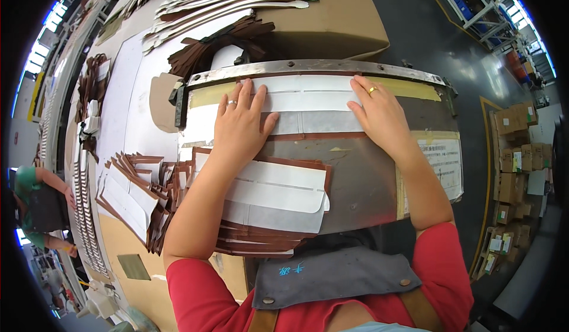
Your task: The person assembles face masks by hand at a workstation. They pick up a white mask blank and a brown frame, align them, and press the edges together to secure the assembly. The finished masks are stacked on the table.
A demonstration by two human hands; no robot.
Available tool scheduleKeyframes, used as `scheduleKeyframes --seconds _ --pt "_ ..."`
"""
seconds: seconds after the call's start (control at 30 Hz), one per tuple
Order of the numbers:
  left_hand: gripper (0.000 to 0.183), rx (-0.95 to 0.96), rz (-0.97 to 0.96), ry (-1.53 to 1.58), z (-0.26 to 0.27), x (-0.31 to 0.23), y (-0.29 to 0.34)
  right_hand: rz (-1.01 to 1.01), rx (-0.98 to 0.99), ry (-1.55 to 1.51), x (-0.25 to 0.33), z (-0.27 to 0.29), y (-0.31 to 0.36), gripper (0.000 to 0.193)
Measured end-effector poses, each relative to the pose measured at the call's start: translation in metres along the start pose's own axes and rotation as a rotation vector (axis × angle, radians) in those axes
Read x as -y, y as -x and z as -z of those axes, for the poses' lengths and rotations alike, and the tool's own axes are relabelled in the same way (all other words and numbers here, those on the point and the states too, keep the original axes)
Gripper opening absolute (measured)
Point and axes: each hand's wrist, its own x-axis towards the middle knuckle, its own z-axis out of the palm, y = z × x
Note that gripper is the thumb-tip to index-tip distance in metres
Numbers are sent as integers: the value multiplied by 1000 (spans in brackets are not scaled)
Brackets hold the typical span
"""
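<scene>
A flat brown leather-like piece (311, 102) with a white and grey backing lies lengthwise on the metal worktop (361, 172), its far edge against a metal bar (320, 66). My left hand (238, 118) rests palm down on its left end, fingers pointing away and slightly spread. On its right end lies my right hand (379, 109), fingers extended and thumb out to the side. Neither hand grasps anything. Close to my left forearm sits a stack of similar backed pieces (275, 192), partly covered by that arm.
More brown pieces (130, 195) lie fanned at the left. Beyond the bar are brown strips (219, 44), long white-backed strips (237, 3) and a large cardboard box (332, 21). Cartons (512, 154) stand along the right. A co-worker's arm (56, 184) shows at far left.
</scene>
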Motion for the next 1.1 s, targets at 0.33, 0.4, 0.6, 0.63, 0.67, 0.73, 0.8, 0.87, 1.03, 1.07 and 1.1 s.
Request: scheduleKeyframes --seconds 0.33,0.4,0.6,0.63,0.67,0.73,0.8,0.87,1.03,1.07,1.1 --pt "51 -17 48 -7 -5 -7 1 -31 -4 26 -18 11 1 29" --pt "52 -89 11 -74 -8 -7 0 36 70 -124 -1 5 4 32" --pt "52 -46 9 6 -5 -1 -2 23 144 18 6 -1 -1 40" --pt "52 -38 10 27 -5 0 -2 18 154 21 6 -2 -1 40" --pt "52 -39 12 32 -4 -1 -2 39 139 54 5 -2 -1 40" --pt "52 -38 16 44 -5 -2 -2 81 113 121 5 -4 1 39" --pt "52 -56 -9 -7 -3 -2 -3 43 118 86 9 -3 0 38" --pt "51 -62 -19 -17 -2 -3 -3 12 132 52 12 -2 1 37" --pt "49 -29 20 76 1 -6 -2 43 90 28 10 -4 5 35" --pt "49 -28 25 89 1 -6 -1 52 84 38 10 -5 5 35" --pt "48 -28 26 102 1 -6 -2 57 75 50 9 -5 5 35"
